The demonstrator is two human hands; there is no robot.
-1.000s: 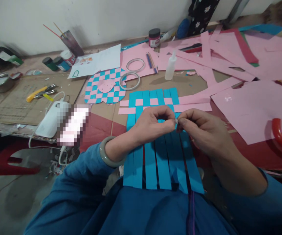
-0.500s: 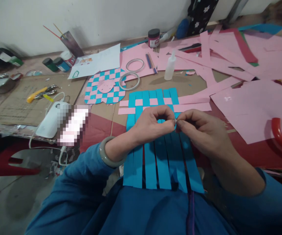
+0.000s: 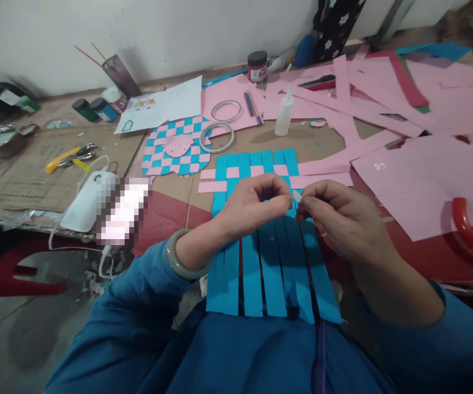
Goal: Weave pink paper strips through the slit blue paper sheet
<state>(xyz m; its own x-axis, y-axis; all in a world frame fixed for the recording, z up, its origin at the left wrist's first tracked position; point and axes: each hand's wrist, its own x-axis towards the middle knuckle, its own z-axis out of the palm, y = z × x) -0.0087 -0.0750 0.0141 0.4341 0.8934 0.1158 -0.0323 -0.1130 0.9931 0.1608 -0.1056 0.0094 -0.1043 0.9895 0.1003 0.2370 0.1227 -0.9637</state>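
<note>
Lengthwise, the white piece [image 3: 297, 196] slants forward-left from the right fingers [image 3: 310, 203].

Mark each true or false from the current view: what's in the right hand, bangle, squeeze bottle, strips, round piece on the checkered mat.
1. The right hand pinches a small whitish piece. True.
2. The bangle is on the right wrist. False: the bangle is at the wrist of the left hand.
3. The squeeze bottle lies on its side. False: the squeeze bottle stands upright.
4. Pink strips cross the blue strips. True.
5. The round piece on the checkered mat is blue. False: the round piece on the checkered mat is pink.
</note>
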